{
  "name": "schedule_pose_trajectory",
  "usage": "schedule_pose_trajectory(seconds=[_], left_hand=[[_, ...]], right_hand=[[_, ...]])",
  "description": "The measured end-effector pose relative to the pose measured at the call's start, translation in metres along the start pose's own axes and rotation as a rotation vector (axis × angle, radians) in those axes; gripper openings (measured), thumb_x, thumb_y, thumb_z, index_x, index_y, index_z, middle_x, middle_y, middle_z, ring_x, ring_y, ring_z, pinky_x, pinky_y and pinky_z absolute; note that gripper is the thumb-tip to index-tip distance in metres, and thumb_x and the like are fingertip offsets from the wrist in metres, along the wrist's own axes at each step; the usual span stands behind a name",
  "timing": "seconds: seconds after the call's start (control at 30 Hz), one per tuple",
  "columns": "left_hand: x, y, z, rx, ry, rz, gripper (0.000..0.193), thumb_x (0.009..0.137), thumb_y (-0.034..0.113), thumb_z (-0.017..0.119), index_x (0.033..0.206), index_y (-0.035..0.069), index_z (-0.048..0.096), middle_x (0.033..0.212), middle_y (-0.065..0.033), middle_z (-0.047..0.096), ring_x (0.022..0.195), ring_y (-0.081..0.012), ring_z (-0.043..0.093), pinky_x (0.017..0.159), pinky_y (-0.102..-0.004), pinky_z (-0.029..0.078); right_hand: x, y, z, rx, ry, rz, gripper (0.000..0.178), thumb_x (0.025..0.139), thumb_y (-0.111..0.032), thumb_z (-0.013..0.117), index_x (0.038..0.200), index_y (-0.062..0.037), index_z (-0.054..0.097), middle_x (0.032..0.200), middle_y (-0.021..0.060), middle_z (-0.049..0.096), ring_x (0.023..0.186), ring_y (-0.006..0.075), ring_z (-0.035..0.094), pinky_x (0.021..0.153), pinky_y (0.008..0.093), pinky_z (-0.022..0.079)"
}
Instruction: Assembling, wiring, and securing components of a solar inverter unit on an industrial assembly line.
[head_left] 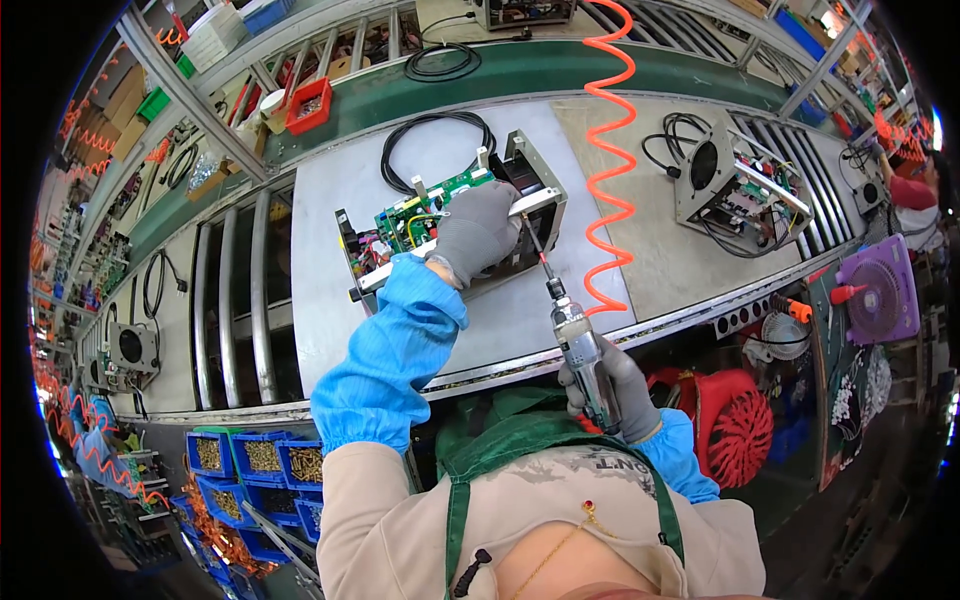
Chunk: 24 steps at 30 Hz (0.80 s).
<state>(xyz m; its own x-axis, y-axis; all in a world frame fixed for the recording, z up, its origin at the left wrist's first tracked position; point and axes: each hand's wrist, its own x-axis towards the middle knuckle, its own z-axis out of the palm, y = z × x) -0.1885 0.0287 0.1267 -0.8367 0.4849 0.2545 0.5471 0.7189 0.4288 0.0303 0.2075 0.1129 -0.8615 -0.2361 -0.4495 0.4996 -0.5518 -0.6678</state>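
Observation:
On the work board in front of me sits an open electronics unit (548,200) with a metal frame, green circuit board and coloured wires. My left hand (474,236), in a grey glove, is closed over the frame's near bar, its fingertips partly hidden. Gripped in my gloved right hand (628,388) is a silver air screwdriver (580,345), tilted up and to the left. Its long bit reaches the frame's right corner beside my left fingers; whether a screw is there, I cannot make out. A coiled black cable (387,160) lies behind the unit.
An orange spiral air hose (612,150) hangs down to the screwdriver. More open units (705,165) stand along the line, right and left. Metal rollers (260,300) flank the white board (330,340). Blue screw bins (262,455) are lower left; a purple fan (880,285) is right.

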Motion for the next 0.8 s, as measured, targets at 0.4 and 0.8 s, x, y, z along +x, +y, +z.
schedule_pose_trajectory(seconds=[0.4, 0.8], left_hand=[[-0.003, -0.002, 0.0, 0.028, -0.002, 0.013, 0.024, 0.081, 0.015, 0.063, 0.102, 0.005, 0.063, 0.095, -0.0158, 0.064, 0.091, -0.0344, 0.063, 0.08, -0.0426, 0.051], [-0.001, 0.011, -0.006, 0.175, -0.069, -0.029, 0.027, 0.078, 0.01, 0.066, 0.104, 0.007, 0.062, 0.098, -0.0141, 0.063, 0.093, -0.0331, 0.063, 0.081, -0.042, 0.052]], right_hand=[[0.025, -0.036, -0.016, -0.63, -0.181, 0.651, 0.029, 0.095, -0.03, 0.054, 0.096, -0.0029, 0.066, 0.066, 0.0024, 0.058, 0.051, 0.0109, 0.055, 0.045, 0.026, 0.041], [-0.006, -0.022, 0.012, -0.566, 0.036, -0.045, 0.103, 0.071, -0.008, 0.066, 0.154, -0.0114, 0.006, 0.101, 0.015, 0.057, 0.064, 0.0167, 0.057, 0.058, 0.0311, 0.049]])
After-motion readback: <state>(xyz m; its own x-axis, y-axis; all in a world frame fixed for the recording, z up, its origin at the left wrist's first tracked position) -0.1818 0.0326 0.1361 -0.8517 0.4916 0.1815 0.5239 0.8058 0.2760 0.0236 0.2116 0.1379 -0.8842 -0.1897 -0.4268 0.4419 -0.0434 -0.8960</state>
